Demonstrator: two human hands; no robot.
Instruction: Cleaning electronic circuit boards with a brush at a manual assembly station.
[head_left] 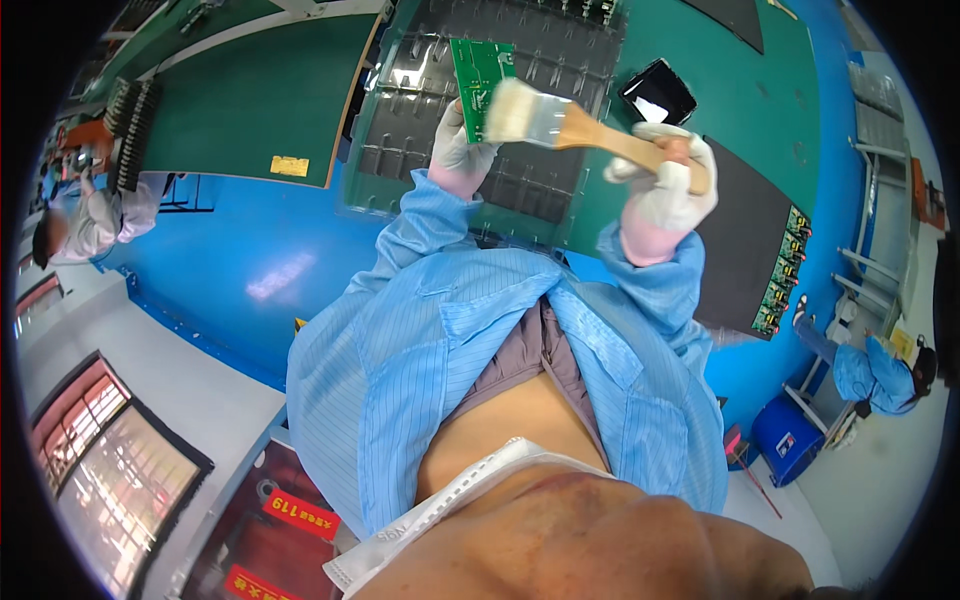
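Observation:
A green circuit board (476,72) is held up by its lower left edge in my gloved left hand (462,150), above a clear plastic tray (410,120) with moulded compartments. My gloved right hand (672,185) is closed round the wooden handle of a wide flat brush (580,130). The pale bristles point left and lie over the board's right part, hiding some of it; whether they touch it I cannot tell. Most of my left fingers are behind the board.
A small black box (657,93) with something white inside stands right of the tray. Several populated circuit boards (782,270) line the right end of a dark mat (745,225). Another green table (250,110) is at left. Two people work farther off, one each side.

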